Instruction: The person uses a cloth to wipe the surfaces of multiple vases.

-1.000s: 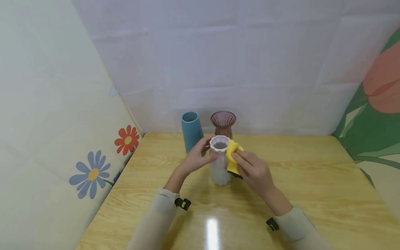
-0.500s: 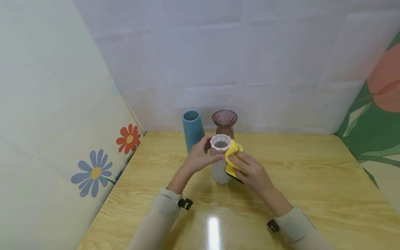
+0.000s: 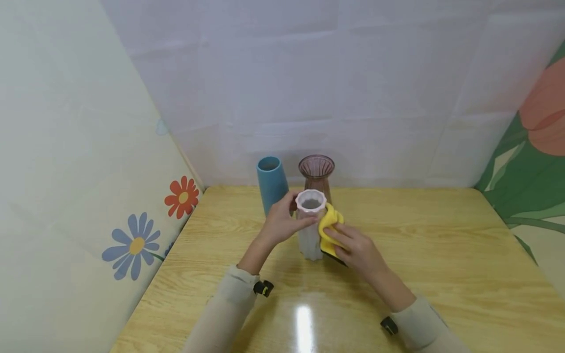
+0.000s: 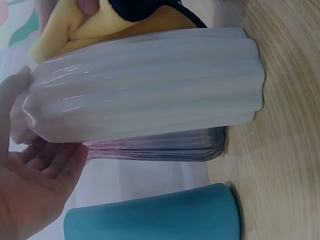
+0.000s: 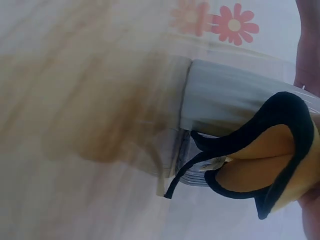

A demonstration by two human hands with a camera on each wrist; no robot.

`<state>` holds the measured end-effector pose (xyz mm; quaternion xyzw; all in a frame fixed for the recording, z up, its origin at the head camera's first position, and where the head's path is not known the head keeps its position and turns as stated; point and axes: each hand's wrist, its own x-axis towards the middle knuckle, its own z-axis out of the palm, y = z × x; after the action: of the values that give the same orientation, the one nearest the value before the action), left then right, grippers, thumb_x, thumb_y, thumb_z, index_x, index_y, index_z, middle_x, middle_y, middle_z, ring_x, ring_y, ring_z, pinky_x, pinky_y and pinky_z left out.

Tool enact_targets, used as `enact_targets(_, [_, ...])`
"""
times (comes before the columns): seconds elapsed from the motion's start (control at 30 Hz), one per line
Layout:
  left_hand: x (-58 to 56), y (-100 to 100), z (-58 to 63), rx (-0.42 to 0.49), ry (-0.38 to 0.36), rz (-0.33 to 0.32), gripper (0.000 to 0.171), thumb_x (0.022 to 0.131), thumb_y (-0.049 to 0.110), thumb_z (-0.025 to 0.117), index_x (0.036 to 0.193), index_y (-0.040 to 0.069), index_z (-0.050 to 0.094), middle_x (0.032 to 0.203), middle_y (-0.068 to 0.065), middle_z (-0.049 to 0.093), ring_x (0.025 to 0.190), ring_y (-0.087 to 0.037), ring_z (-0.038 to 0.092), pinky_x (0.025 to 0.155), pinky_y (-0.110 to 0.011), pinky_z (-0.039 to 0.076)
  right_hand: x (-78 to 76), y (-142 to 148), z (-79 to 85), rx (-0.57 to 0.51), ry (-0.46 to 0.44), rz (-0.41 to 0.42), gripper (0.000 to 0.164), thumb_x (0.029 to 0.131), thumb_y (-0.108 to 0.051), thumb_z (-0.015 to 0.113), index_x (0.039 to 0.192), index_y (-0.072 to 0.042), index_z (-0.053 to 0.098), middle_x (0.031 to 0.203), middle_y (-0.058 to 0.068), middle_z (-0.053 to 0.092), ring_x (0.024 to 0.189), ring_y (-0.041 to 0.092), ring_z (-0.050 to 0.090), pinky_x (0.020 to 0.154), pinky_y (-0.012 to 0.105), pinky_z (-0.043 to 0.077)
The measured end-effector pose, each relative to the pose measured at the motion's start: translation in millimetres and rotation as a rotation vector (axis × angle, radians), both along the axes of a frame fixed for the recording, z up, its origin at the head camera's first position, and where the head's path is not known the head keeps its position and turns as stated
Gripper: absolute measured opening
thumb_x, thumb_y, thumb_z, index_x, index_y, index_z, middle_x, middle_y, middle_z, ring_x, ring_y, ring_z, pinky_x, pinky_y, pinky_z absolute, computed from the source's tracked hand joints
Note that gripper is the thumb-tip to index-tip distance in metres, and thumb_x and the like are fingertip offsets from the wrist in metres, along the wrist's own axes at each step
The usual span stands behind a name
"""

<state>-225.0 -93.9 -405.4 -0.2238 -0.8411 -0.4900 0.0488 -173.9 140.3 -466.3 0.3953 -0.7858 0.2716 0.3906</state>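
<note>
A white fluted vase (image 3: 310, 235) with a pinkish scalloped rim stands upright on the table. My left hand (image 3: 282, 221) grips it near the top, thumb across the front and fingers round the far left side; the left wrist view shows this vase (image 4: 150, 85) lengthwise, with the hand (image 4: 37, 185) at its rim end. On the right side, my right hand (image 3: 359, 247) pinches a bunched yellow cloth (image 3: 330, 228) against the vase wall just under the rim. In the right wrist view the cloth (image 5: 260, 165) hangs in folds with a dark edging.
Behind my left hand stands a blue vase (image 3: 271, 184). A purple ribbed glass vase (image 3: 317, 171) with a flared mouth is directly behind the white one. The wood-grain table (image 3: 419, 235) meets a pale wall sheet (image 3: 282, 88) at the back.
My right hand and the cloth have shifted slightly down along the vase's right side. The left thumb has slid a little further right across the vase's front.
</note>
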Motion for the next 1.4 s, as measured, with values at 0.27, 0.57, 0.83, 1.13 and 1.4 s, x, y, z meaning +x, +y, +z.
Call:
enact_targets(0.27, [-3.4,2,2.4,-0.021,0.027,-0.013,0.070,0.083,0.039,0.084,0.141,0.012,0.052,0.126,-0.002,0.066,0.115,-0.022,0.063,0.097,-0.049,0.054,4.5,4,-4.4,0.052,-0.048,0.006,0.055,0.064,0.012,0.085,0.115,-0.006,0.075,0.111,0.013,0.073,0.093,0.030,0.072,0.077,0.034,0.061])
enact_targets(0.57, [-8.4,0,3.9,-0.029,0.004,-0.057,0.070,0.084,0.036,0.083,0.141,0.011,0.052,0.128,-0.005,0.065,0.117,-0.024,0.062,0.100,-0.051,0.052,9.1,7,-10.3,0.120,-0.155,0.002,0.056,0.065,0.012,0.085,0.117,-0.008,0.074,0.115,0.013,0.073,0.095,0.027,0.072,0.079,0.032,0.061])
enact_targets(0.83, [-12.0,0,4.7,-0.027,-0.018,-0.085,0.066,0.086,0.035,0.082,0.141,0.012,0.053,0.130,-0.005,0.064,0.121,-0.024,0.061,0.104,-0.052,0.050,11.6,10,-13.6,0.219,-0.257,-0.005,0.054,0.068,0.014,0.082,0.116,-0.009,0.075,0.117,0.010,0.073,0.100,0.024,0.071,0.081,0.031,0.060])
enact_targets(1.13, [-18.1,-8,1.6,-0.016,-0.043,-0.202,0.062,0.090,0.026,0.078,0.145,0.013,0.051,0.135,-0.005,0.062,0.127,-0.026,0.058,0.107,-0.056,0.045,12.6,19,-6.0,0.347,-0.439,0.047,0.046,0.078,0.013,0.072,0.116,-0.013,0.077,0.119,0.010,0.073,0.110,0.028,0.069,0.092,0.042,0.058])
enact_targets(1.4, [-17.8,-15,1.8,0.107,-0.177,-0.368,0.078,0.094,0.018,0.074,0.159,0.012,0.031,0.155,-0.008,0.042,0.146,-0.028,0.037,0.118,-0.053,0.031,11.6,53,38.1,-0.031,-0.462,-0.028,0.049,0.080,0.012,0.075,0.122,-0.013,0.074,0.125,0.008,0.071,0.111,0.033,0.069,0.088,0.038,0.059])
